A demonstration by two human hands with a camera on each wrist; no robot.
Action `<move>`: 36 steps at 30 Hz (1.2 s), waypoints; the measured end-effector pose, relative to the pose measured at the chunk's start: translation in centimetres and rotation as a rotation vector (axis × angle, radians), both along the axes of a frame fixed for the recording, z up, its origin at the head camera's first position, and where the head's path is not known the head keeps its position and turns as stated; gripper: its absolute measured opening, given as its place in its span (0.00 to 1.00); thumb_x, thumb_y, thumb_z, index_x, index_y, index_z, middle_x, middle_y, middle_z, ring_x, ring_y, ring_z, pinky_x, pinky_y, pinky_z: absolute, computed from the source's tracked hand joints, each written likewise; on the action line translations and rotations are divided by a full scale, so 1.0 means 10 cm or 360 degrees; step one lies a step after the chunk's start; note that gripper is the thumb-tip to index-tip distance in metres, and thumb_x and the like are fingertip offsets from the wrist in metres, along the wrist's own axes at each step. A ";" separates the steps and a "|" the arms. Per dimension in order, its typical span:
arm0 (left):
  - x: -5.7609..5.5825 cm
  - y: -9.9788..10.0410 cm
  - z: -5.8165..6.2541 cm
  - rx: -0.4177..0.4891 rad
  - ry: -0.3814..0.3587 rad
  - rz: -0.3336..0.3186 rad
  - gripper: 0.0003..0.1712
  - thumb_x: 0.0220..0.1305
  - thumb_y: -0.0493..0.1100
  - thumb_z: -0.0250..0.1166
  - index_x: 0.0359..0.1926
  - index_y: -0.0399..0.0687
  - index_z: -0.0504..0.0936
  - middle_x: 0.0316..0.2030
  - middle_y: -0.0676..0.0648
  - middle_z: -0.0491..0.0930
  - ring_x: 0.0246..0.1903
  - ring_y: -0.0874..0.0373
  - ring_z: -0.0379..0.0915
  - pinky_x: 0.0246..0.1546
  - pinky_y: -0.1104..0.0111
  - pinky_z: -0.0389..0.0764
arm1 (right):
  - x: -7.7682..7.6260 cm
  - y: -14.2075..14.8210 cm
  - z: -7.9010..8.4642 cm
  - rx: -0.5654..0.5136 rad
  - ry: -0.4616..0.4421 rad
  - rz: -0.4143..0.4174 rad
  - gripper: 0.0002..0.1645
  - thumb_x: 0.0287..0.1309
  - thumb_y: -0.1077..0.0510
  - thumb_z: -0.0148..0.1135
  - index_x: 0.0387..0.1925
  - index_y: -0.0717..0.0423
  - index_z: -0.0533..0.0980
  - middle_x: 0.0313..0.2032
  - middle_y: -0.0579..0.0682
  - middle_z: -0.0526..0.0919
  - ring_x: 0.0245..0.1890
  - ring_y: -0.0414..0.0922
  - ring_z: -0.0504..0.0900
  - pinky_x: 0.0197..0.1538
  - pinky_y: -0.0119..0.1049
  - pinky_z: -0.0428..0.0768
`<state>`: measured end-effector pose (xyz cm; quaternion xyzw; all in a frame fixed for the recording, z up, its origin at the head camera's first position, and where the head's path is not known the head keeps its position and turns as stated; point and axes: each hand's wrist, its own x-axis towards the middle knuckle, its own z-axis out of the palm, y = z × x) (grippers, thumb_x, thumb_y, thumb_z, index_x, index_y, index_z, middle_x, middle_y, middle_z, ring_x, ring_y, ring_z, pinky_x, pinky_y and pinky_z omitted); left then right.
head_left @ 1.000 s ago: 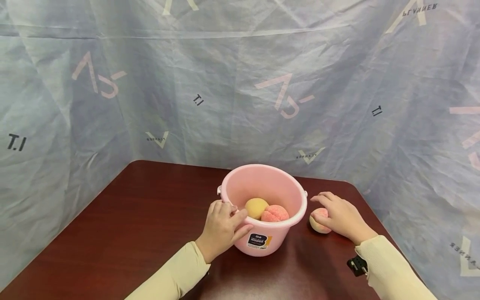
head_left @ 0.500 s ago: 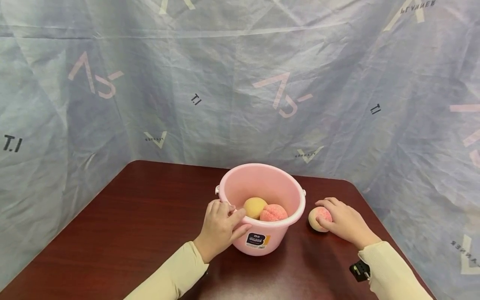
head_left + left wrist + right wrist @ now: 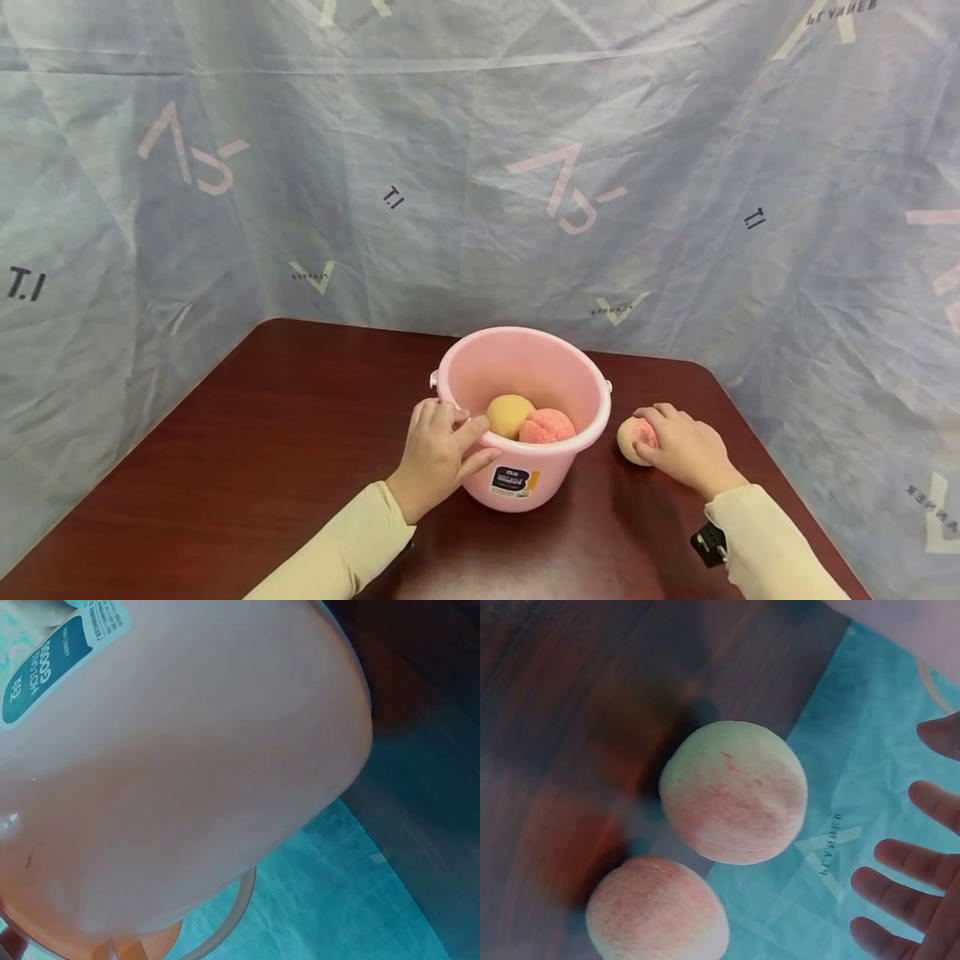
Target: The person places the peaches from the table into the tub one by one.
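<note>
One left hand (image 3: 435,452) holds, one right hand (image 3: 686,450) is ready to grasp

With its thumb and bent fingers, the left hand grips the near left rim of a pink round plastic bucket (image 3: 551,468), which stands on a dark red wooden bench (image 3: 262,467). In the bucket lie a yellow round fruit (image 3: 510,414) and, just beside it, a coral-pink creased fruit (image 3: 546,426).

The right hand is to the right of the bucket, over a pale yellow and pink round peach (image 3: 634,439) which rests on the bench. The right wrist view shows its fingers spread and relaxed, not wrapped around anything; whether one of them touches this peach, I cannot tell. The same view shows a second rosy round peach (image 3: 658,911) near the first; in the head view it is not seen, probably because the hand covers it.

I judge that the step in hand is to take one loose peach while the bucket is kept steady, and that the grasp is not yet made. The next move seems to call for closing thumb and fingers around the peach's widest part, then lifting it clear of the bench, with the left hand holding firmly so that the bucket does not slide
</note>
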<state>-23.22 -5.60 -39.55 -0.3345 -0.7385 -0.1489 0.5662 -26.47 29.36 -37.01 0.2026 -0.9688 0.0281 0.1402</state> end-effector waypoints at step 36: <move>0.01 -0.03 0.05 -0.0092 0.0058 -0.0020 0.25 0.73 0.58 0.44 0.35 0.47 0.79 0.27 0.47 0.66 0.28 0.50 0.61 0.34 0.58 0.66 | -0.15 0.18 -0.30 -0.0174 -0.0067 0.0289 0.25 0.48 0.61 0.67 0.51 0.62 0.74 0.50 0.68 0.73 0.46 0.65 0.76 0.46 0.58 0.76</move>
